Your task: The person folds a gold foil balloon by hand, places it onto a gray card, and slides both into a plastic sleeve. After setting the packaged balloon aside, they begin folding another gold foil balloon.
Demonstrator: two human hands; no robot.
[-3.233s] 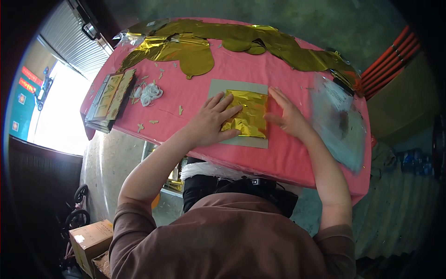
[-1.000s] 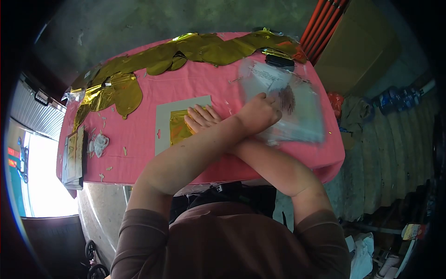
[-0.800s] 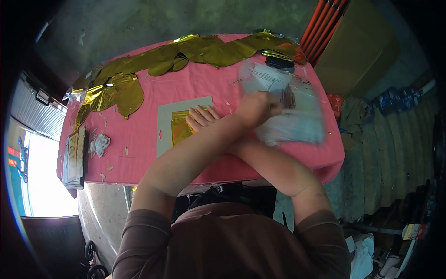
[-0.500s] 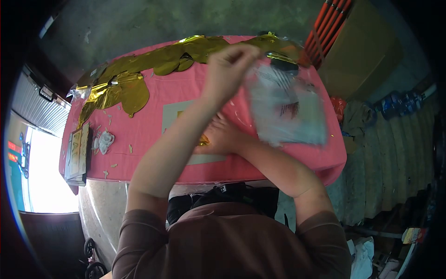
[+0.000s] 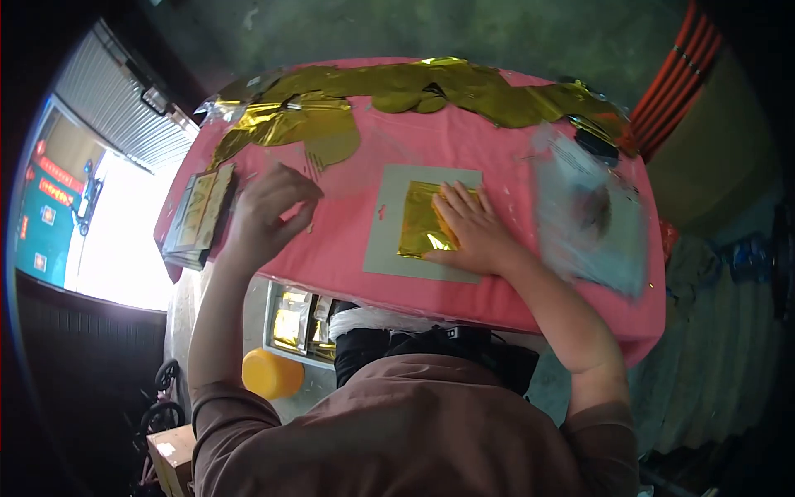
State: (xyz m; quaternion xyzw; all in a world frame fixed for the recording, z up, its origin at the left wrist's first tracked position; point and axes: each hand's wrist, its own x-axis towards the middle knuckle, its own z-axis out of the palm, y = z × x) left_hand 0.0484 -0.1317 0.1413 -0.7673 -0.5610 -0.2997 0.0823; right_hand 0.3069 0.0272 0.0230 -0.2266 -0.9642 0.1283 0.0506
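Note:
A folded gold foil piece (image 5: 422,224) lies on a grey card (image 5: 389,236) on the pink tablecloth (image 5: 497,157). My right hand (image 5: 470,230) lies flat on the foil's right half, fingers spread, pressing it down. My left hand (image 5: 267,205) hovers above the left part of the table with its fingers pinched. A thin clear plastic bag (image 5: 335,170) hangs from that pinch, faint and blurred over the cloth. My forearms are apart, one on each side of the card.
Flattened gold foil balloons (image 5: 397,87) run along the far edge. A pile of clear plastic bags (image 5: 592,219) lies at the right. A stack of flat packets (image 5: 199,217) sits at the left edge. Below the table are a crate (image 5: 298,323) and a yellow round object (image 5: 269,373).
My left hand crossed over to the pile at the right, lifted a clear bag and swung it to the left side. My right hand stayed on the gold foil.

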